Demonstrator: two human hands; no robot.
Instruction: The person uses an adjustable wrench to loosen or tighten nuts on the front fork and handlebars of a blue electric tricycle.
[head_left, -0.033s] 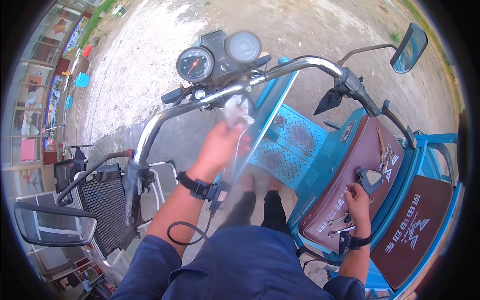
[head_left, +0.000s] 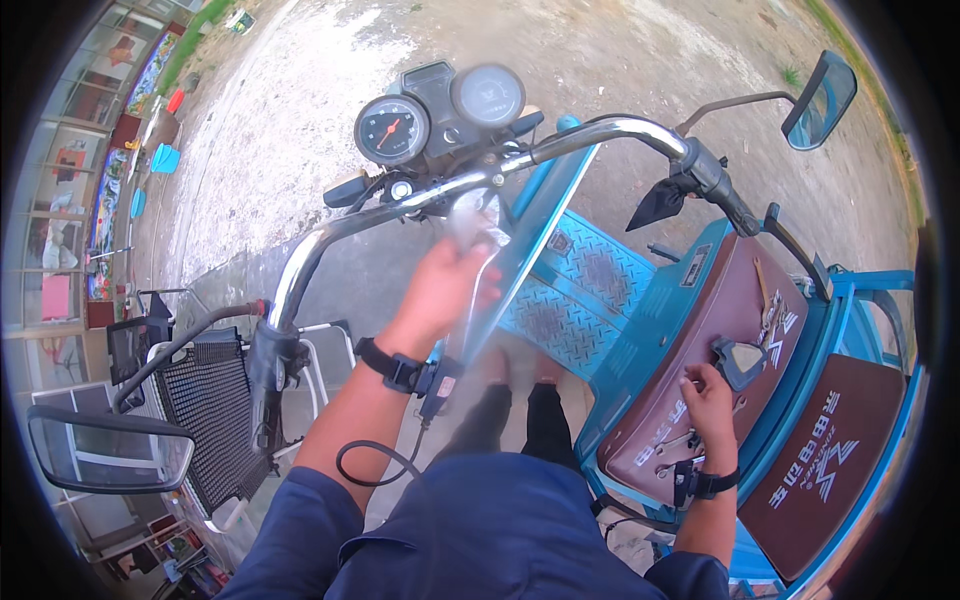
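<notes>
My left hand (head_left: 450, 290) reaches below the chrome handlebar (head_left: 350, 218) of a blue electric tricycle. Its fingers close round a crinkled, clear and silvery plastic piece (head_left: 482, 222), blurred, beside the blue front panel (head_left: 540, 245). On the right, my right hand (head_left: 710, 402) is above the maroon seat (head_left: 640, 430), fingers curled in; whatever they hold, if anything, is hidden. Next to it on the seat lies a grey-framed piece with a pale face (head_left: 742, 357). Small metal tools (head_left: 680, 447) lie by that wrist, and a pliers-like tool (head_left: 768, 300) rests farther up.
The round speedometer (head_left: 391, 129) stands beyond the handlebar. Mirrors (head_left: 110, 447) stick out on both sides, the right mirror (head_left: 820, 100) farther off. A black mesh chair (head_left: 210, 410) stands at the left. The blue footboard (head_left: 580, 290) lies between front panel and seat.
My right hand has shifted slightly left over the seat. The left hand stays at the plastic piece.
</notes>
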